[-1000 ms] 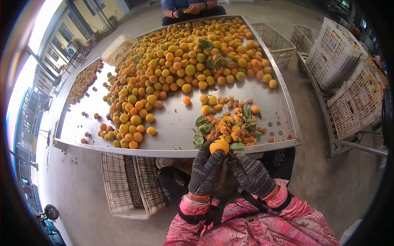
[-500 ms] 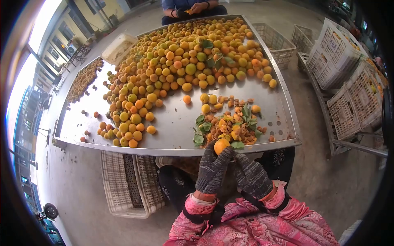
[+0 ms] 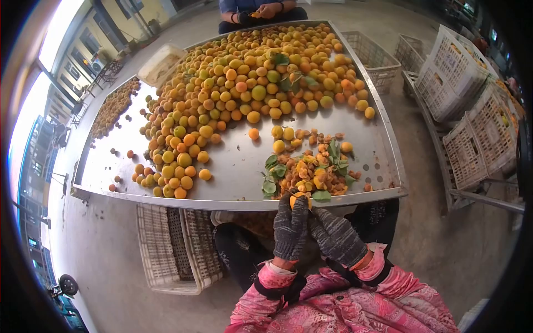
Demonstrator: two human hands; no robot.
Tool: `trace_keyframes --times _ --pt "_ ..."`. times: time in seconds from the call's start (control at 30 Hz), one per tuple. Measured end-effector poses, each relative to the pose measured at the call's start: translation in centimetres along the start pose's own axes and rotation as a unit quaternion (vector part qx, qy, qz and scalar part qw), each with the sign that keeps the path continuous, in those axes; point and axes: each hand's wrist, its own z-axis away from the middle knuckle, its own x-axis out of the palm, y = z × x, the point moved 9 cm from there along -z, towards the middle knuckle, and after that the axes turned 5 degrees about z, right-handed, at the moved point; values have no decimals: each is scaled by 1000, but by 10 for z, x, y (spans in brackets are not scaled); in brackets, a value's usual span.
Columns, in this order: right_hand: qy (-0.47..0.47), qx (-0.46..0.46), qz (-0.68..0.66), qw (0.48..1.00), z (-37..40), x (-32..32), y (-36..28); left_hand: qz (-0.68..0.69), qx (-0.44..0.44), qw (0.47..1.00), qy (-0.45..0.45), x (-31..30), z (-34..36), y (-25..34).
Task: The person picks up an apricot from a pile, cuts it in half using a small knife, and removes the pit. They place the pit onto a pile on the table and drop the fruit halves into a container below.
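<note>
Both my hands wear dark knitted gloves and meet just below the near edge of the metal table [image 3: 239, 166]. My left hand [image 3: 290, 227] wraps around an orange apricot [image 3: 300, 196], which it mostly covers. My right hand [image 3: 336, 237] presses against the same fruit from the right. Just beyond them on the table lies a small heap of pits, leaves and fruit pieces [image 3: 311, 172]. A large pile of whole apricots [image 3: 250, 83] covers the table's middle and far side.
Another person's hands [image 3: 261, 11] work at the far end of the table. A white tub [image 3: 160, 65] sits at the table's far left. White plastic crates [image 3: 466, 89] stack on the right, and an empty crate [image 3: 172, 250] lies on the floor under the table's near edge.
My left hand has closed further over the apricot, hiding most of it, and both hands have drawn slightly nearer to my body.
</note>
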Motion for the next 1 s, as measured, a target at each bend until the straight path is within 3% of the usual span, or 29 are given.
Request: trace_keyframes --times 0.07,0.1,0.17,0.3,0.37,0.4,0.47,0.53,0.67,0.7,0.73,0.77,0.8,0.87,0.9,0.97,1.0 --pt "69 -121 169 976 5 -4 -20 -12 -17 1000 -1 -4 2 -15" --pt "68 -122 169 976 5 -2 -22 31 -31 999 -5 -5 0 -25" --pt "64 -9 132 989 3 -2 -4 75 -43 996 -10 -6 -2 -36" --pt "58 1 142 988 4 2 8 53 -72 995 -43 5 -3 -20" --pt "21 -50 14 998 0 7 8 12 -69 996 -61 7 -2 -15" --pt "21 -50 14 998 2 7 14 -24 -44 996 -72 5 -2 -13" --pt "62 -201 123 970 13 4 -4 -57 -18 995 -83 4 -3 -8" --pt "66 -197 148 967 12 -2 -19 17 -36 993 -110 8 -2 -3" --pt "53 -152 195 967 10 -7 -33 17 -71 995 -73 1 -2 0" --pt "53 -152 195 968 12 -11 -36 125 -110 985 -43 -4 -1 1" --pt "-3 -57 131 990 12 -12 -20 232 -148 961 -13 -10 -1 -1" --pt "-60 38 67 995 15 -10 -3 233 -148 961 -13 -18 -3 -2" --pt "-61 38 68 995 16 -16 -3 193 -149 969 -29 -27 -6 -5" --pt "21 198 -163 966 19 -36 24 110 -149 978 -95 -34 -1 -11" --pt "23 199 -163 966 13 -39 17 110 -149 978 -97 -34 1 -11" --pt "-2 115 -288 951 -4 -37 -13 88 -189 959 -194 -17 14 -19" --pt "-81 130 -329 932 -4 -20 -9 89 -191 958 -196 -15 18 -22"
